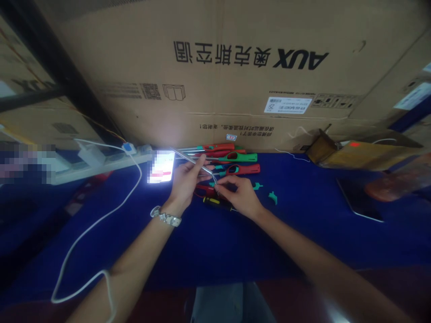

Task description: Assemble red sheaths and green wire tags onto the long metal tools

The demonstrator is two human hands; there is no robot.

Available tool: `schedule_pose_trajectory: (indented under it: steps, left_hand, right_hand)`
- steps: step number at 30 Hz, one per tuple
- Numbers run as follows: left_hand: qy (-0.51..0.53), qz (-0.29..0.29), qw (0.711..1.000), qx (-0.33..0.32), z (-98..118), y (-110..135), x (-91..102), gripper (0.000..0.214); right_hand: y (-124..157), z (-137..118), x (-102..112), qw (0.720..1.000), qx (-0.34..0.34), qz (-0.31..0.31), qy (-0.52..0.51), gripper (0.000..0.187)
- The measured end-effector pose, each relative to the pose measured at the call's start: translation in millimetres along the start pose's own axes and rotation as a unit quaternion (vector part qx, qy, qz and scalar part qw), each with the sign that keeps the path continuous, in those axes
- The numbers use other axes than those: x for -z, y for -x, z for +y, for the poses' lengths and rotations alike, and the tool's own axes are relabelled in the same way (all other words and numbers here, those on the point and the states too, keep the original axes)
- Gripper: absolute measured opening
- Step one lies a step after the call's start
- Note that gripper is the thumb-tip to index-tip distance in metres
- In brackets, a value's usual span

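My left hand [188, 177] is closed round a slim metal lighter tube [191, 160], which slants from upper left down to the right. At the tube's lower end, my right hand [240, 193] pinches a thin wire [214, 178]; its fingertips partly hide what else may be there. Behind and beside the hands lie several long-necked gas lighters, among them a green lighter [244, 157] and a red lighter [247, 169]. Below the fingers is a black and yellow screwdriver [217, 203]. A small green plastic piece [273, 197] rests to the right of my right hand.
A lit phone [164, 166] stands left of my left hand. The white cable [97, 224] loops across the blue tabletop [202, 246] and my left forearm. A large cardboard box [218, 103] walls off the back. At right lie a dark tablet-like device [358, 202] and an open carton [363, 154].
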State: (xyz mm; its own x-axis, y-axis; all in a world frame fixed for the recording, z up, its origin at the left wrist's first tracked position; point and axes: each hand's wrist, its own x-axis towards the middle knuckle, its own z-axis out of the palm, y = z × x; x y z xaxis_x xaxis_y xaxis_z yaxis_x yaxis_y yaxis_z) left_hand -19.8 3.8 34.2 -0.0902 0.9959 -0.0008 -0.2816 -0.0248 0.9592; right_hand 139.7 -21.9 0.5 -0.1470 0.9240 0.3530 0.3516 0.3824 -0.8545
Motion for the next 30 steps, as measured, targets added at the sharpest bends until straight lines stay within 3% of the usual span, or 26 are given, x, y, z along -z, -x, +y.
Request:
schedule_pose_trajectory:
  steps: [3, 12, 30]
  left_hand:
    - [-0.002, -0.002, 1.0, -0.005, 1.4, -0.1, 0.9, 0.034]
    - [-0.039, -0.024, 0.999, -0.003, 5.9, 0.3, 1.8, 0.037]
    - [0.004, -0.039, 0.999, 0.035, 3.5, 5.1, -3.6, 0.034]
  right_hand:
    - [-0.6, -1.6, -0.1, 1.0, 0.012, 0.018, -0.008, 0.01]
    - [-6.4, -3.0, 0.5, 0.995, -0.036, 0.017, -0.093, 0.018]
    - [-3.1, -7.8, -1.4, 0.996, -0.003, 0.02, -0.09, 0.021]
